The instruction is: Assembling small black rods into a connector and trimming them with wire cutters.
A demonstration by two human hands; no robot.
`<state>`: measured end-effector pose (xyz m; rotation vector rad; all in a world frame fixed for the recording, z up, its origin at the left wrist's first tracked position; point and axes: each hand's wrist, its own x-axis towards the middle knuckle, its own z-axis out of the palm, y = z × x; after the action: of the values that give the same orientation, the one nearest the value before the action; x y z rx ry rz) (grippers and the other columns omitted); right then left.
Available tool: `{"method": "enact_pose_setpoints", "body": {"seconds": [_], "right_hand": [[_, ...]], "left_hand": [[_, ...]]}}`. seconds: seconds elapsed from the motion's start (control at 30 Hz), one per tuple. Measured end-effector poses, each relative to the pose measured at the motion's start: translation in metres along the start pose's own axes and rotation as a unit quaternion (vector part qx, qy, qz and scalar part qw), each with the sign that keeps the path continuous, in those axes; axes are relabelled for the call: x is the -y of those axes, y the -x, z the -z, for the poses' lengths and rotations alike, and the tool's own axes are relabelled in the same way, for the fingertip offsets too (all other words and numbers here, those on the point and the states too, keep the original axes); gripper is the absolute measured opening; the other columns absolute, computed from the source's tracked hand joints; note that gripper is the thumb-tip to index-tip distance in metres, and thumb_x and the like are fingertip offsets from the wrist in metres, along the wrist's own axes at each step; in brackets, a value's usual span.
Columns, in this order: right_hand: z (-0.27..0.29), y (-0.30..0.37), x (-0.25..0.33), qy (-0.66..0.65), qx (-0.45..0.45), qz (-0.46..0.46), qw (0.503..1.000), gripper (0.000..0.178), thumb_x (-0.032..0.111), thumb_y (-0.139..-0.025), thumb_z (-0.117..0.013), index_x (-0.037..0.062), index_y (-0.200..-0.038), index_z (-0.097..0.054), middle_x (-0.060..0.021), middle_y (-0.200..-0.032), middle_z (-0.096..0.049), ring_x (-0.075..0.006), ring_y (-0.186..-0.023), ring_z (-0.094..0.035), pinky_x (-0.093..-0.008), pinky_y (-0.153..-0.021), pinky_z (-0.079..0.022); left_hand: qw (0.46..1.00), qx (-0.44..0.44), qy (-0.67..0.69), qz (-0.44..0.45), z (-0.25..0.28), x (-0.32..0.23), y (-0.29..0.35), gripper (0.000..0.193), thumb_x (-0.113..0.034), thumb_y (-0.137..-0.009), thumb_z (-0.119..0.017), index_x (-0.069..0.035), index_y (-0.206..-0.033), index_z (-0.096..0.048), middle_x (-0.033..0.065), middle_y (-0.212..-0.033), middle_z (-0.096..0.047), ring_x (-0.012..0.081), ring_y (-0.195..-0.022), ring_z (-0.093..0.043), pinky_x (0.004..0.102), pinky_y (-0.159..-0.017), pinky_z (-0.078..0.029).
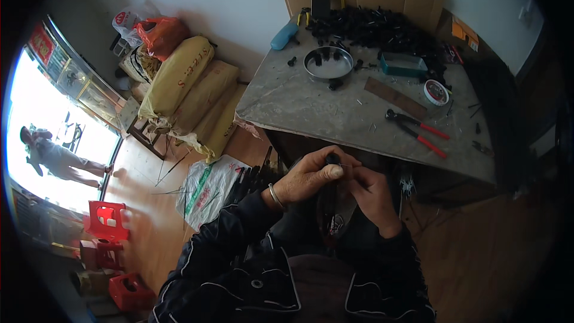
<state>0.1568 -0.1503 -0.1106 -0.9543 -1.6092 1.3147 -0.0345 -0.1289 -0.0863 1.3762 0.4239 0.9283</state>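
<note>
The left hand is curled snugly round a small black piece, its rounded end poking up by the thumb. The right hand meets it just to the right, thumb and fingers drawn close together; whether they pinch anything I cannot tell (a thin pale line shows between the hands, too fine to name). This piece looks to be partway through handling, not finished. Beyond, on the grey table, a round metal pan holds a few dark pieces along its far side, with a much larger black heap behind and to the right. Which lot is done and which is left cannot be judged. Red-handled pincers lie on the table's near right, in neither hand.
</note>
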Motion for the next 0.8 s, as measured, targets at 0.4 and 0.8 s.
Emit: {"method": "enact_pose_setpoints", "body": {"seconds": [0.4,0.8], "right_hand": [[-0.029,-0.027,0.04,0.155,-0.136,0.11,0.972,0.022,0.015,-0.082,-0.074,-0.0009,-0.089,-0.061,-0.0059,-0.08,-0.062,-0.0129,-0.066,-0.058,-0.0249,-0.06,-0.046],[-0.042,-0.042,0.032,0.281,-0.21,0.22,0.91,0.016,0.006,-0.085,-0.068,0.0011,-0.078,-0.054,-0.0109,-0.07,-0.056,-0.0259,-0.057,-0.054,-0.0323,-0.052,-0.041]], "left_hand": [[0.979,-0.201,-0.024,-0.022,-0.012,0.012,0.013,0.053,-0.056,-0.098,-0.033,-0.006,-0.099,-0.051,-0.0038,-0.069,-0.046,0.0046,-0.062,-0.041,0.0195,-0.055,-0.034],[0.956,-0.277,-0.079,-0.049,-0.009,0.026,0.009,0.046,-0.045,-0.102,-0.034,-0.004,-0.096,-0.053,-0.0026,-0.069,-0.046,0.0043,-0.061,-0.04,0.0204,-0.053,-0.033]]}}
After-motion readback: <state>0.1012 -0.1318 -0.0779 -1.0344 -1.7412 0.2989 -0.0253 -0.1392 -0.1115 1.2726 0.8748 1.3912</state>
